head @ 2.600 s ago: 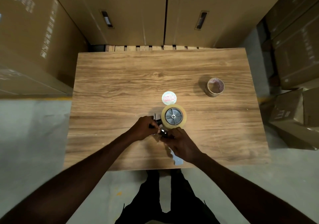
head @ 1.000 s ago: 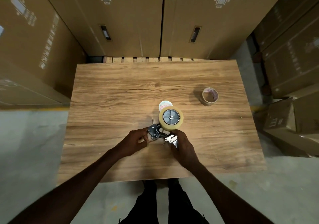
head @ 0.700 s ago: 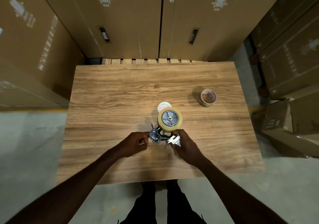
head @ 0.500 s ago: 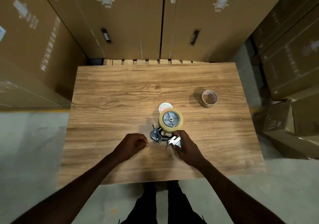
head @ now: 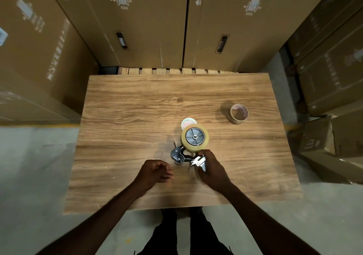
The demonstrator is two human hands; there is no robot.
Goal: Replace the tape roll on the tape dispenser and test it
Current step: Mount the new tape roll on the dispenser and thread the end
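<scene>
Tan tape roll [head: 194, 137] is seated on the hub of the tape dispenser [head: 185, 156], which is laid on its side near the front middle of the table [head: 137, 107]. The tape end would best be threaded over the roller while the frame is kept pinned flat. The handle is gripped by the right hand [head: 213, 169]. The left hand [head: 157, 171] is held just beside the roller with fingers curled; whether tape is pinched cannot be told.

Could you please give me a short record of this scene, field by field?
tape dispenser: on its side on the wooden table, tape roll mounted
right hand: grips the dispenser's handle end
left hand: fingers curled, beside the dispenser, not touching it
empty cardboard core: opening upward, toward the table's far right
round white label: flat, just behind the roll
</scene>
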